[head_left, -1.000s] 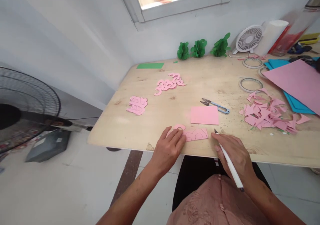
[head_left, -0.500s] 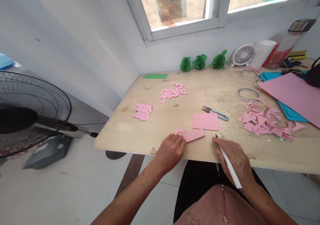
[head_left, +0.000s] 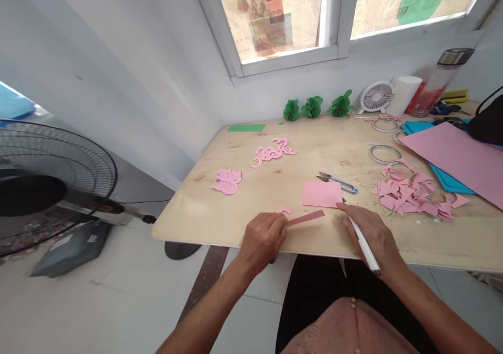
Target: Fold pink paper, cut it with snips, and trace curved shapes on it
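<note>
My left hand (head_left: pixel 264 237) is closed on a piece of pink paper (head_left: pixel 307 218), which shows as a narrow darker strip slanting up to the right. A small curved pink cutout (head_left: pixel 285 210) lies just beyond its fingers. In my right hand (head_left: pixel 373 234) is a white pen (head_left: pixel 364 246), its dark tip pointing away from me. The fingers of that hand reach the near right corner of a pink paper rectangle (head_left: pixel 322 194). Blue-handled thread snips (head_left: pixel 338 181) lie behind the rectangle, partly beside it.
Curved pink cutouts (head_left: pixel 271 152) and a neat pink stack (head_left: pixel 228 181) lie to the left. Pink scraps (head_left: pixel 416 192) and tape rolls (head_left: pixel 384 154) are at right. Green paper shapes (head_left: pixel 313 107) and a small white fan (head_left: pixel 376 97) stand along the wall. A large fan (head_left: pixel 51 186) is beside the table.
The pink paper in my left hand has tipped, so its marked face no longer shows. My right hand with the pen has moved forward to the rectangle's corner.
</note>
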`<action>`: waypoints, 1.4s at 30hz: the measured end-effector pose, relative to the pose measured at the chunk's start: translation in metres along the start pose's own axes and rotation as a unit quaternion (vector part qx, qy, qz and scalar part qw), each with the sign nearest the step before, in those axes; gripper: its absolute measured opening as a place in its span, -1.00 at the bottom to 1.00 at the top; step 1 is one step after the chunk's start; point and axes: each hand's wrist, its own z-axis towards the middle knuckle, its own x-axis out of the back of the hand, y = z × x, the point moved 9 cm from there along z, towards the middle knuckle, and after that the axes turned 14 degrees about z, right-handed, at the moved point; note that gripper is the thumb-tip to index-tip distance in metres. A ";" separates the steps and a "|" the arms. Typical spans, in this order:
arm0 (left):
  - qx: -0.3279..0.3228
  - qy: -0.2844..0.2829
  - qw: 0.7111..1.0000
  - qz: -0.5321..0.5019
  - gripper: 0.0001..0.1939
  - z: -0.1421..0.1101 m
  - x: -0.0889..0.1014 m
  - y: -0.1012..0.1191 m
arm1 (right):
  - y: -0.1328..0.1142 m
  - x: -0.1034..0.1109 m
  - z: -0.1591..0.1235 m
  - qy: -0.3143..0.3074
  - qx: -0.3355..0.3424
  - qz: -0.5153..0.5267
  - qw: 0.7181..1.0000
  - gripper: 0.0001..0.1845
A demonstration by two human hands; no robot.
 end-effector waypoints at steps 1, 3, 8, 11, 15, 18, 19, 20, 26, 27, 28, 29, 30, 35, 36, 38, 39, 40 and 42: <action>0.018 0.006 1.000 0.004 -0.83 0.002 0.001 -0.009 | 0.001 0.000 0.006 -0.008 0.019 -0.019 1.000 -0.68; 0.051 0.015 0.998 0.021 -0.84 0.007 -0.001 -0.028 | 0.003 -0.006 0.016 -0.043 0.052 -0.049 0.997 -0.68; 0.105 0.010 0.991 0.083 -0.82 0.016 -0.022 -0.075 | 0.013 -0.026 0.032 -0.127 0.092 -0.064 0.985 -0.70; 0.099 -0.008 0.991 0.090 -0.83 0.014 -0.035 -0.078 | 0.017 -0.035 0.035 -0.163 0.095 -0.069 0.980 -0.73; 0.068 -0.018 0.996 0.062 -0.88 0.007 -0.040 -0.053 | 0.018 -0.037 0.035 -0.166 0.110 -0.081 0.977 -0.68; 0.053 -0.014 0.998 0.028 -0.87 0.005 -0.037 -0.036 | 0.019 -0.035 0.035 -0.152 0.118 -0.076 0.978 -0.67; 0.051 -0.012 0.998 0.016 -0.86 0.006 -0.035 -0.032 | 0.019 -0.034 0.035 -0.147 0.118 -0.074 0.979 -0.67; 0.050 -0.010 0.999 0.005 -0.85 0.008 -0.033 -0.029 | 0.020 -0.033 0.035 -0.140 0.117 -0.071 0.981 -0.66; 0.045 0.002 0.997 -0.063 -0.82 0.019 -0.027 -0.019 | 0.027 -0.022 0.036 -0.063 0.102 -0.038 0.992 -0.73; 0.045 0.003 0.996 -0.073 -0.82 0.021 -0.028 -0.018 | 0.028 -0.021 0.036 -0.054 0.098 -0.029 0.993 -0.75; 0.047 0.003 0.996 -0.082 -0.81 0.023 -0.029 -0.018 | 0.029 -0.020 0.037 -0.049 0.094 -0.019 0.994 -0.76; 0.049 0.004 0.995 -0.089 -0.81 0.026 -0.031 -0.018 | 0.029 -0.018 0.038 -0.044 0.090 -0.011 0.995 -0.77; 0.053 0.003 0.994 -0.095 -0.79 0.028 -0.033 -0.018 | 0.030 -0.016 0.039 -0.041 0.083 0.000 0.996 -0.77; 0.040 -0.022 0.991 -0.129 -0.68 0.043 -0.038 -0.009 | 0.029 -0.005 0.043 -0.073 0.000 0.136 0.988 -0.76; 0.030 -0.025 0.989 -0.140 -0.72 0.044 -0.037 -0.005 | 0.026 -0.002 0.041 -0.082 -0.009 0.155 0.984 -0.76; 0.020 -0.023 0.985 -0.167 -0.84 0.042 -0.031 0.006 | 0.019 0.000 0.034 -0.109 -0.020 0.181 0.977 -0.78; 0.019 -0.022 0.982 -0.185 -0.86 0.039 -0.028 0.011 | 0.017 0.001 0.028 -0.122 -0.028 0.191 0.974 -0.79; 0.022 -0.025 0.978 -0.205 -0.85 0.034 -0.026 0.017 | 0.016 0.002 0.022 -0.130 -0.036 0.199 0.971 -0.80; 0.032 -0.038 0.969 -0.241 -0.85 0.023 -0.024 0.028 | 0.016 0.001 0.007 -0.151 -0.056 0.209 0.965 -0.80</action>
